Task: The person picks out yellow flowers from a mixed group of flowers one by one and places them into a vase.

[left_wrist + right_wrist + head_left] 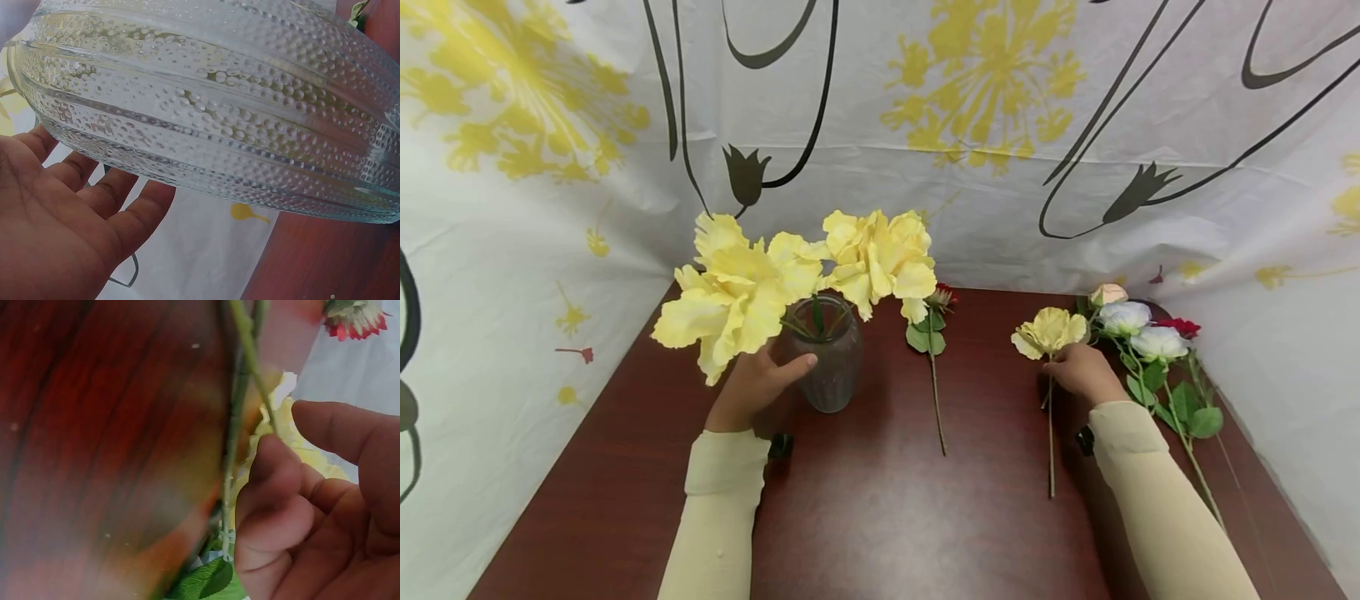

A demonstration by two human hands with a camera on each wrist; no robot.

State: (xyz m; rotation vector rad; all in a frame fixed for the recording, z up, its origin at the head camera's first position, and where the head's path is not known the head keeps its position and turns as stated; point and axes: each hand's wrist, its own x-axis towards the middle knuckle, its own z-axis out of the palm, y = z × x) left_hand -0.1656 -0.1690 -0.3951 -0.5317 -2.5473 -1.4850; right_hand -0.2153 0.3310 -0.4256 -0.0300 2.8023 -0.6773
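Note:
My left hand (752,387) is at the left side of a ribbed glass vase (831,375), thumb across its front. In the left wrist view, the fingers (115,200) curve along the vase's far side. Two big yellow flowers (741,292) stand in it, their heads leaning outward over the rim. My right hand (1084,372) is at the stem of a smaller yellow flower (1051,332) on the table. Seen from the right wrist, the index fingertip meets the green stem (247,347), while the thumb stays apart from it.
A red flower (942,296) with a leafy stem lies between the vase and my right hand. Pale blue-white, peach and red flowers (1157,342) lie bunched at the right of the dark red wooden table (880,500). Patterned white cloth (1000,225) hangs behind and at both sides.

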